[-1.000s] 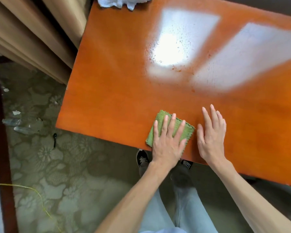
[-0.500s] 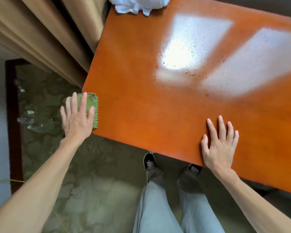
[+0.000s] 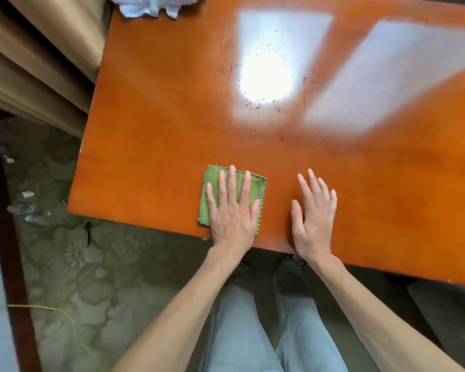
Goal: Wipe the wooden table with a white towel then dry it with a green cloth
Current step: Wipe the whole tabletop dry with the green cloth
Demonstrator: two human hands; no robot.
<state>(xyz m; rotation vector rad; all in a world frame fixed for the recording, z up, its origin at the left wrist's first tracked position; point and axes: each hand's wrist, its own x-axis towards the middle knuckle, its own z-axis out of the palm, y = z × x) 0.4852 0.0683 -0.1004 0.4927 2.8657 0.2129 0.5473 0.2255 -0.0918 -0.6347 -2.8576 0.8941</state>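
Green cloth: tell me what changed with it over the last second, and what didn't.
The left hand, flat on the green cloth, swept it from beside the right hand out to the table's left corner, partly over the edge, then back to the near edge beside the right hand. Nothing was picked up or let go. The right hand stayed flat on the wooden table, and the white towel stayed at the far edge.

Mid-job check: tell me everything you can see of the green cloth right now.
The green cloth is a small folded square of ribbed, terry-like fabric with a scalloped edge. It lies flat on the orange-brown wooden table, close to its near edge. The left hand presses on it with straight, spread fingers, covering its middle and right part; its left strip and far corners show. The right hand rests flat on the bare wood beside it, not touching it.
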